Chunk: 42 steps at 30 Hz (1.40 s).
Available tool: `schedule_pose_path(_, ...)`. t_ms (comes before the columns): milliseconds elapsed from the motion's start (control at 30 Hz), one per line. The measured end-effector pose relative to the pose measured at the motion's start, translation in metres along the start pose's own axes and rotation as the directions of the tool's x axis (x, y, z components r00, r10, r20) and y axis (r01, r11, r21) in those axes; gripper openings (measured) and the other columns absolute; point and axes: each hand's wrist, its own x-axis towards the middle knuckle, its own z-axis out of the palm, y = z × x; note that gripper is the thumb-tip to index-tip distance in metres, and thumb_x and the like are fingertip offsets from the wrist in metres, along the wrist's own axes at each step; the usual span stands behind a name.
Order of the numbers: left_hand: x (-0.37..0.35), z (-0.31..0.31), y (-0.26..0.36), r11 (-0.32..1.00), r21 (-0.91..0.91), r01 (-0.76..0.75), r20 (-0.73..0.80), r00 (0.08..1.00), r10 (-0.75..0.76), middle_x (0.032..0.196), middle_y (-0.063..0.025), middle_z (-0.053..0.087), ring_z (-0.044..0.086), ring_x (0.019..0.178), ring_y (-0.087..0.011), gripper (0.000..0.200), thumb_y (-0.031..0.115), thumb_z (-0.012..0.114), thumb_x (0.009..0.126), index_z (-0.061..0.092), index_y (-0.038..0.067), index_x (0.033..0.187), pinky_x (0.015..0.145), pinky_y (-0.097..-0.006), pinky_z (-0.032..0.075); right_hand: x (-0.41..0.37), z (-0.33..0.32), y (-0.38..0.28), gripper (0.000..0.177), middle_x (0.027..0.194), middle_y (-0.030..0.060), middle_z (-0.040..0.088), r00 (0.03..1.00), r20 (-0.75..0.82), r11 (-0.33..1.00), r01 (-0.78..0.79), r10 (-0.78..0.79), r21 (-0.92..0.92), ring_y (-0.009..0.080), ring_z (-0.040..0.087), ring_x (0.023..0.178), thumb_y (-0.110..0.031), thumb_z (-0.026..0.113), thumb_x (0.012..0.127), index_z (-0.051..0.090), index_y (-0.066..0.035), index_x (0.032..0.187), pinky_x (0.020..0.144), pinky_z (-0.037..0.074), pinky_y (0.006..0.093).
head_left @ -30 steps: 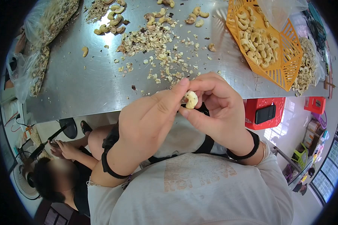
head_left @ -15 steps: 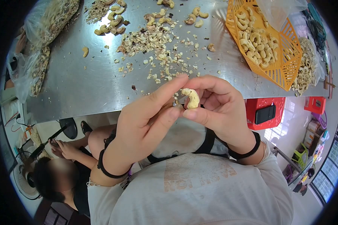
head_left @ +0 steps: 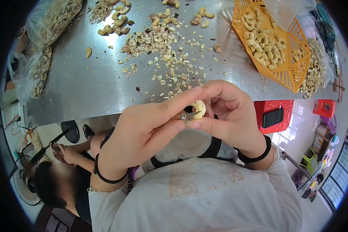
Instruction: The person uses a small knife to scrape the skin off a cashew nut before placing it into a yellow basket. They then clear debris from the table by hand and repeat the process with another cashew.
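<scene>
My left hand (head_left: 150,123) is closed, pinching a small knife (head_left: 191,115) between thumb and index finger. Most of the knife's handle is hidden by the fingers, and its short metal blade lies against a pale cashew (head_left: 199,106). The thumb and fingers of my right hand (head_left: 226,112) grip that cashew, with the fingers curled behind it. Both hands meet in front of my shirt at the table's near edge. Beyond them on the metal table (head_left: 92,83) lies a scattered pile of pale cashew crumbs and trimmings (head_left: 152,41).
An orange basket (head_left: 297,62) of cashews stands at the right, beside a plastic bag of nuts (head_left: 317,71). Filled bags (head_left: 58,23) sit at the left. Loose cashews (head_left: 120,20) lie farther back. A phone (head_left: 273,118) rests on a red stool (head_left: 261,129). Another person (head_left: 62,185) sits at the lower left.
Both hands have come slightly nearer to my body. The cashew has been turned, and the knife blade now shows against it.
</scene>
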Motion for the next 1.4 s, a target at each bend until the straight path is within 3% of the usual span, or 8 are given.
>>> schedule_pose_path(167, 0.003, 0.004, -0.006, 0.956, 0.252, -0.153, -0.046, 0.984, 0.17, 0.086, -0.0103, 0.06, 0.058, 0.076, -0.0145, 0.037, -0.001, 0.049, 0.077, 0.046, 0.0, 0.114, 0.066, -0.0223, 0.042, 0.001, 0.003, 0.001, 0.03, 0.078, -0.0009, 0.05, 0.995, -0.019, 0.993, 0.101, -0.103, -0.058, 0.004, 0.04, 0.063, 0.003, 0.064, 0.066, 0.052, -0.001, 0.094, 0.059, 0.037, 0.0166)
schedule_pose_path(233, 0.007, 0.008, -0.017, 0.909, 0.316, -0.273, -0.247, 0.901, 0.357, 0.08, -0.0115, 0.059, 0.056, 0.059, -0.0205, 0.041, 0.001, 0.055, 0.072, 0.049, 0.007, 0.112, 0.052, -0.0248, 0.043, 0.002, 0.004, 0.0, 0.031, 0.079, -0.0009, 0.05, 0.993, -0.019, 0.991, 0.113, -0.115, -0.07, 0.004, 0.04, 0.063, 0.003, 0.064, 0.066, 0.052, -0.001, 0.095, 0.058, 0.037, 0.0166)
schedule_pose_path(533, 0.001, 0.003, 0.001, 0.996, -0.08, -0.049, -0.083, 0.996, 0.042, 0.08, -0.0081, 0.058, 0.053, 0.066, -0.0127, 0.041, 0.004, 0.051, 0.076, 0.043, 0.0, 0.117, 0.064, -0.0212, 0.04, 0.002, 0.002, 0.003, 0.033, 0.079, -0.0013, 0.049, 0.998, -0.027, 0.998, 0.057, -0.057, -0.019, 0.0037, 0.042, 0.063, 0.003, 0.065, 0.066, 0.051, -0.002, 0.096, 0.059, 0.038, 0.0166)
schedule_pose_path(633, 0.002, 0.005, -0.005, 0.989, -0.109, -0.104, -0.061, 0.993, 0.098, 0.082, -0.0086, 0.059, 0.054, 0.067, -0.0124, 0.044, 0.002, 0.051, 0.076, 0.04, -0.001, 0.118, 0.062, -0.021, 0.041, 0.002, 0.001, 0.001, 0.033, 0.077, -0.0016, 0.049, 0.999, -0.018, 0.999, 0.034, -0.034, -0.004, 0.0037, 0.042, 0.062, 0.003, 0.065, 0.066, 0.051, -0.002, 0.095, 0.059, 0.038, 0.017)
schedule_pose_path(867, 0.001, 0.002, -0.004, 0.981, 0.148, -0.128, -0.016, 0.991, 0.132, 0.084, -0.0115, 0.06, 0.057, 0.067, -0.0166, 0.039, -0.002, 0.051, 0.075, 0.047, 0.001, 0.114, 0.062, -0.0222, 0.042, 0.001, 0.002, 0.003, 0.03, 0.075, -0.0016, 0.048, 0.998, 0.003, 0.997, 0.069, -0.069, -0.031, 0.0039, 0.042, 0.062, 0.003, 0.064, 0.066, 0.051, -0.001, 0.093, 0.059, 0.039, 0.0175)
schedule_pose_path(933, 0.001, 0.005, -0.007, 0.926, 0.296, -0.235, -0.108, 0.955, 0.277, 0.083, -0.0118, 0.059, 0.058, 0.067, -0.018, 0.037, -0.002, 0.051, 0.074, 0.05, 0.002, 0.111, 0.063, -0.0227, 0.042, 0.001, 0.003, 0.004, 0.03, 0.075, -0.0015, 0.049, 0.997, 0.001, 0.996, 0.079, -0.079, -0.033, 0.0039, 0.041, 0.062, 0.003, 0.064, 0.067, 0.051, -0.001, 0.093, 0.059, 0.039, 0.0175)
schedule_pose_path(1267, 0.003, 0.008, -0.006, 0.981, 0.057, -0.184, -0.166, 0.967, 0.191, 0.087, -0.0133, 0.059, 0.06, 0.071, -0.0236, 0.042, -0.002, 0.052, 0.074, 0.045, 0.004, 0.115, 0.061, -0.0244, 0.045, 0.001, 0.003, 0.002, 0.031, 0.076, -0.0022, 0.047, 0.999, -0.012, 0.999, 0.04, -0.041, -0.019, 0.0039, 0.04, 0.063, 0.002, 0.064, 0.067, 0.05, -0.001, 0.094, 0.058, 0.037, 0.0163)
schedule_pose_path(1400, 0.0, 0.01, -0.007, 0.989, 0.036, -0.144, -0.171, 0.974, 0.148, 0.086, -0.0101, 0.059, 0.055, 0.07, -0.0119, 0.042, -0.003, 0.048, 0.074, 0.044, 0.0, 0.115, 0.063, -0.0206, 0.041, 0.001, 0.004, 0.004, 0.031, 0.077, -0.0021, 0.046, 0.999, -0.008, 0.999, 0.041, -0.041, 0.008, 0.004, 0.039, 0.063, 0.003, 0.064, 0.067, 0.05, -0.001, 0.094, 0.058, 0.037, 0.0163)
